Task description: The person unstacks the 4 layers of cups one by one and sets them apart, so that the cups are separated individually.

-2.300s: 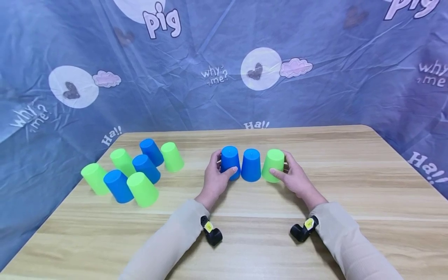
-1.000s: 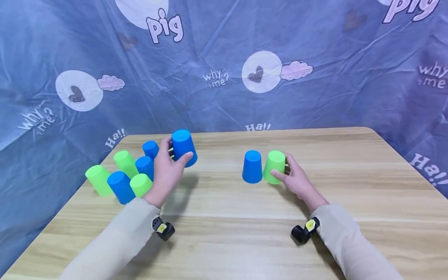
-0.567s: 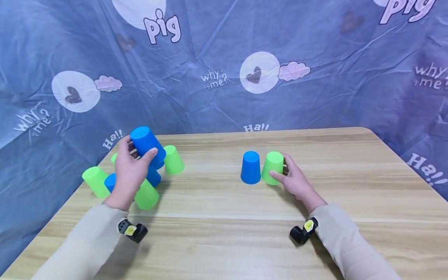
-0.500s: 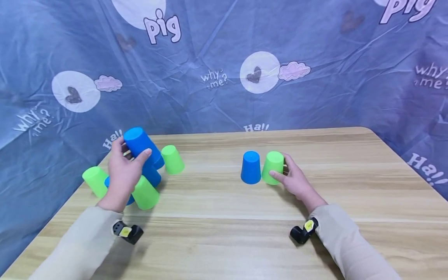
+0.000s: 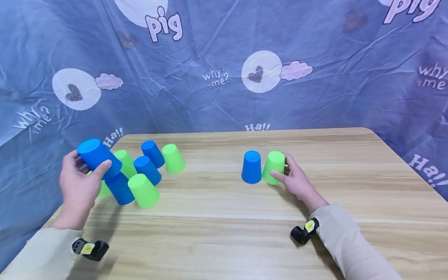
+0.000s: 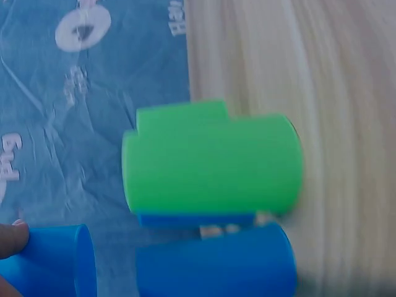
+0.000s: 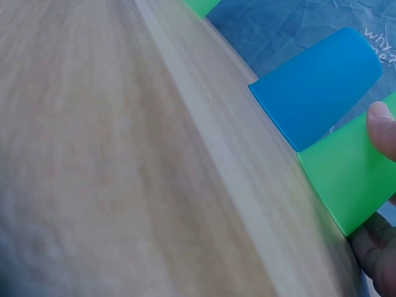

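At the table's left my left hand (image 5: 78, 186) grips an upside-down blue cup (image 5: 99, 157), tilted and held above the table. Its lower rim overlaps a standing blue cup (image 5: 120, 189) in the head view; the left wrist view shows a gap between the held cup (image 6: 46, 263) and the cups beyond. My right hand (image 5: 295, 177) holds a green cup (image 5: 273, 168) by its side, thumb in front, the cup standing mouth down on the table. Just left of it stands another blue cup (image 5: 251, 167), close against the green one in the right wrist view.
Several more upside-down cups stand at the left: a front green cup (image 5: 143, 191), a blue cup (image 5: 147, 170), a rear blue cup (image 5: 153, 153), and a green cup (image 5: 173, 158). A green cup (image 5: 125, 164) is partly covered. Blue printed cloth (image 5: 210, 105) hangs behind the wooden table (image 5: 217, 233).
My left hand has lifted the blue cup away from the row in the middle and carried it left, over the group of cups, to the table's left side. The right hand stays on the green cup.
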### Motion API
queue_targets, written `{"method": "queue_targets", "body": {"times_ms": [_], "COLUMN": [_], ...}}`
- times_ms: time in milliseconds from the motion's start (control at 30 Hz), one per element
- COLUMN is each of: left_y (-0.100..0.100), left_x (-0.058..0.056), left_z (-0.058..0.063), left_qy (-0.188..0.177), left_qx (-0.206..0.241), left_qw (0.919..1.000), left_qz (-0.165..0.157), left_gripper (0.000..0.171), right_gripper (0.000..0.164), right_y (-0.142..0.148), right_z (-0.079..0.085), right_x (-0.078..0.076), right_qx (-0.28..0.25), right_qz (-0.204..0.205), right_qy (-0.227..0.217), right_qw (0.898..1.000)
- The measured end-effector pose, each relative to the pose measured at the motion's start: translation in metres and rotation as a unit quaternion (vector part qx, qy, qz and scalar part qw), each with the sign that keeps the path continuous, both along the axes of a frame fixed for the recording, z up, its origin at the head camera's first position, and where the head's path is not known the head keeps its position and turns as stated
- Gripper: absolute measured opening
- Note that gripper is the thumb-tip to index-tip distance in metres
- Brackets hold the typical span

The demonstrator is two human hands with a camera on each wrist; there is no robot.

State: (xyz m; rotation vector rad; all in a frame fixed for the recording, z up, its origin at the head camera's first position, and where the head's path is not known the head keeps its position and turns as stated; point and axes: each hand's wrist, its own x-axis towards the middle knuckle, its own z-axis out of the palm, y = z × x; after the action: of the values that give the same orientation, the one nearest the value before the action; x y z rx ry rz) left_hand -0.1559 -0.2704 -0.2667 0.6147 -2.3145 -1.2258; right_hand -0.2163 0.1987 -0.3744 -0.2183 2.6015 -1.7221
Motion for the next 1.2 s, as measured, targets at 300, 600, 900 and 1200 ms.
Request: {"method": "queue_targets", "body": {"times_ms": [300, 600, 900, 1200], "left_y": [-0.035, -0.054, -0.049, -0.059], "left_x": [0.014, 0.026, 0.022, 0.014], "left_z": [-0.014, -0.038, -0.056, -0.071], "left_qy": [-0.026, -0.072, -0.106, -0.145], "left_qx": [0.012, 0.026, 0.038, 0.069], "left_qw": [0.9989, 0.9962, 0.9932, 0.9861], "left_qz": [0.038, 0.042, 0.031, 0.044], "left_gripper": [0.072, 0.079, 0.082, 0.09], "right_gripper": [0.065, 0.067, 0.066, 0.068], "right_y": [0.001, -0.001, -0.001, 0.0], "right_z": [-0.003, -0.002, -0.002, 0.001], "right_x": [0.001, 0.001, -0.001, -0.002], "right_qx": [-0.007, -0.001, -0.008, -0.006], "right_qz": [-0.004, -0.003, -0.002, -0.005], "right_qy": [0.004, -0.001, -0.001, -0.007], "right_qw": [1.0, 1.0, 1.0, 1.0]}}
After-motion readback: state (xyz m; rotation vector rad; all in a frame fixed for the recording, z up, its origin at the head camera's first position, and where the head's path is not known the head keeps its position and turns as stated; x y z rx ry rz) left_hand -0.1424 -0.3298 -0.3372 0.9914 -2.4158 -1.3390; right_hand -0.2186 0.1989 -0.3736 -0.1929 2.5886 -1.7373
